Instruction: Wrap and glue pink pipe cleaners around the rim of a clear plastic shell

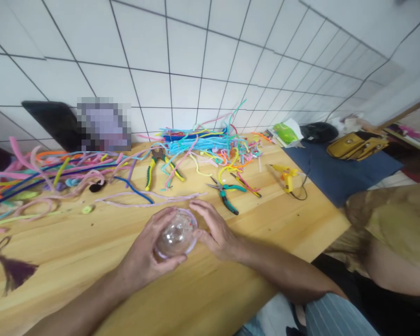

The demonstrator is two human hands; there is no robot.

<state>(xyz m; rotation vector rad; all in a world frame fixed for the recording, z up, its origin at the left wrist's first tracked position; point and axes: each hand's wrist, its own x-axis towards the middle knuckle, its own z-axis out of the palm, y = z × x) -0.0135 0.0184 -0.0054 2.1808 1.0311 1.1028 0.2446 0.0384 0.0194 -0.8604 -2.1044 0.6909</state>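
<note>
My left hand [145, 247] curls round the left side of a clear, rounded plastic dome [178, 235] with a pale lilac rim, just over the wooden table [238, 270]. On the dome's right side, my right hand [220, 233] has its thumb and fingers at the rim. Light glints off the plastic, so its contents are hard to make out. Behind it lies a bent pale lilac pipe cleaner [126, 200]. Teal-handled needle-nose pliers [226, 193] lie beyond my right hand, and yellow-green pliers [158, 161] are farther back.
Pipe cleaners [196, 142] are bundled by the tiled wall; more [52, 172] are heaped at left beside a dark tablet [56, 123]. A yellow glue gun [286, 176] with a cord stands at right. A purple tassel [17, 270] lies front left. Another person [392, 228] sits at right.
</note>
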